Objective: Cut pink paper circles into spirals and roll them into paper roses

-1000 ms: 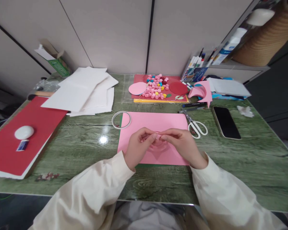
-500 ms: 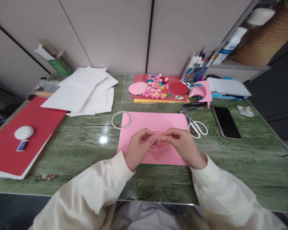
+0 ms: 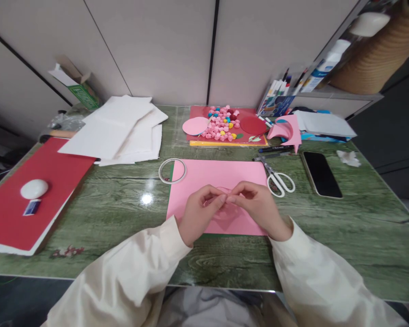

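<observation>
My left hand [image 3: 198, 213] and my right hand [image 3: 257, 206] meet fingertip to fingertip over a pink paper sheet [image 3: 204, 179] lying on the green table. Between their pinched fingers is a small pink paper spiral piece [image 3: 226, 210], partly hidden by the fingers. Both hands are closed on it. A roll of clear tape [image 3: 172, 170] rests at the sheet's far left corner. White-handled scissors [image 3: 278, 178] lie just beyond my right hand.
A red board [image 3: 225, 136] with several small paper flowers and paper discs lies behind the sheet. White sheets [image 3: 117, 129] are stacked at left, beside a red board [image 3: 27, 195] with a white lump. A black phone [image 3: 320, 174] lies at right, pens and a shelf behind.
Both hands have drawn a little nearer to me, and the fingertips have shifted slightly on the pink piece. Nothing else on the table moved.
</observation>
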A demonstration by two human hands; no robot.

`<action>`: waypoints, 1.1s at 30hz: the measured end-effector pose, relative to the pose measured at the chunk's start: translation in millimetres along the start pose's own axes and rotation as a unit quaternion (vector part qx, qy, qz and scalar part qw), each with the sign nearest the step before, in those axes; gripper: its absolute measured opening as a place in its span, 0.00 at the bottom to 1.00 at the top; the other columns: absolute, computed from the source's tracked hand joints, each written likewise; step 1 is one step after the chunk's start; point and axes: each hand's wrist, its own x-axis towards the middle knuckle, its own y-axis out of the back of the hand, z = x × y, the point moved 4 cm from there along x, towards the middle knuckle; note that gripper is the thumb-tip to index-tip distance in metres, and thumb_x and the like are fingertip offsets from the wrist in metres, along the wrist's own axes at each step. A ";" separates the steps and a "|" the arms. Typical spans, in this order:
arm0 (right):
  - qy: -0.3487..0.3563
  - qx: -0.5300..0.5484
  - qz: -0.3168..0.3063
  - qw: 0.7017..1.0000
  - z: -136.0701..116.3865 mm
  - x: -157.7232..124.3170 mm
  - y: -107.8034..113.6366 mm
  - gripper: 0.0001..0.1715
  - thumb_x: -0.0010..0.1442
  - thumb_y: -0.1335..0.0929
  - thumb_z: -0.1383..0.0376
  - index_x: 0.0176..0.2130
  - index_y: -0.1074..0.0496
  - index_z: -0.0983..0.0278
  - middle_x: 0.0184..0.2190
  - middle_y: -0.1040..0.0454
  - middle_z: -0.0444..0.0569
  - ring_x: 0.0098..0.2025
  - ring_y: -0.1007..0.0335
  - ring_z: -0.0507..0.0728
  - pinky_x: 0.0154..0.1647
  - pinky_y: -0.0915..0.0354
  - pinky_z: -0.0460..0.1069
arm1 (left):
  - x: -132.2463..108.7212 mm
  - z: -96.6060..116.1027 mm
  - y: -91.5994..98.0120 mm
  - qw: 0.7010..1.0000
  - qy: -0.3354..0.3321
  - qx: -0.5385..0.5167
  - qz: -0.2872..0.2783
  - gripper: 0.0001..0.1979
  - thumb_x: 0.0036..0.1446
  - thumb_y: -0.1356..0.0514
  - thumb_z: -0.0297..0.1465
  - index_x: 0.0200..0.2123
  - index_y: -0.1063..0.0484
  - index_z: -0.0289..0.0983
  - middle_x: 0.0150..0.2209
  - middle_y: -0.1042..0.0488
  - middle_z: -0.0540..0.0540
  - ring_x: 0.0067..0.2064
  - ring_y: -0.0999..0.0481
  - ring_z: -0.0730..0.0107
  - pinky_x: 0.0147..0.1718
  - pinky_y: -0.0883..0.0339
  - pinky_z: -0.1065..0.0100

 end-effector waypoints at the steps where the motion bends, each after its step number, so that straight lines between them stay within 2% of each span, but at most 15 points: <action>1: -0.001 0.003 0.000 1.000 0.2 -0.1 -0.2 0.08 0.48 0.28 0.63 0.23 0.29 0.64 0.22 0.28 0.44 0.26 0.35 0.51 0.28 0.39 0.47 | -0.1 0.0 -0.2 1.000 -0.001 0.001 -0.002 0.11 0.51 0.40 0.37 0.30 0.30 0.34 0.27 0.28 0.48 0.29 0.28 0.73 0.28 0.32 0.71; 9: 0.001 0.017 0.001 1.000 0.6 0.3 -0.4 0.10 0.46 0.27 0.62 0.23 0.31 0.64 0.21 0.30 0.42 0.25 0.38 0.51 0.27 0.41 0.46 | -0.6 2.7 -3.3 1.000 -0.001 -0.018 -0.020 0.10 0.52 0.41 0.36 0.34 0.30 0.35 0.31 0.27 0.47 0.31 0.29 0.73 0.29 0.32 0.70; 19: 0.005 0.000 0.006 1.000 0.9 1.2 -0.2 0.14 0.46 0.27 0.59 0.22 0.34 0.64 0.19 0.34 0.41 0.23 0.43 0.49 0.25 0.45 0.46 | -3.6 6.0 -5.2 0.997 -0.019 -0.031 -0.067 0.08 0.51 0.40 0.29 0.36 0.30 0.35 0.38 0.28 0.45 0.39 0.29 0.69 0.38 0.35 0.69; 33: 0.012 0.000 -0.029 0.999 1.5 1.2 -1.1 0.13 0.46 0.28 0.63 0.22 0.36 0.63 0.19 0.36 0.40 0.24 0.43 0.50 0.26 0.46 0.46 | -3.4 7.3 -6.3 0.993 -0.026 -0.026 -0.114 0.07 0.49 0.41 0.25 0.35 0.32 0.35 0.36 0.29 0.47 0.39 0.30 0.70 0.40 0.37 0.68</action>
